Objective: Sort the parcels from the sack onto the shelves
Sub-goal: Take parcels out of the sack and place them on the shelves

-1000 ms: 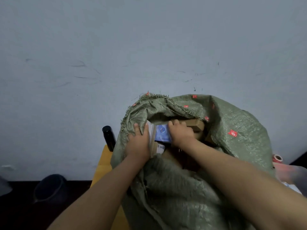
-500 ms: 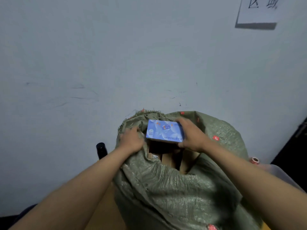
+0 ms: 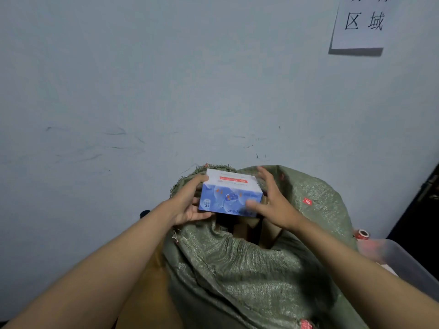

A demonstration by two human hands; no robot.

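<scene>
Step in hand, I'd judge: one parcel pulled out, not yet shelved. The blue box [image 3: 230,197] is held just above the mouth of the green sack [image 3: 249,269]. Left hand [image 3: 187,203] grips its left end, fingers curled round it. Right hand [image 3: 273,205] is at the right end w/ thumb on the front face, fingers spread and straight. Box's long axis runs left-right across the sack mouth; printed blue face tilts toward the camera, w/ the white, red-striped face up. More cardboard boxes [image 3: 242,230] sit inside the sack. No shelves in view, so next move prob needs a turn away from the sack w/ a firm two-handed hold
</scene>
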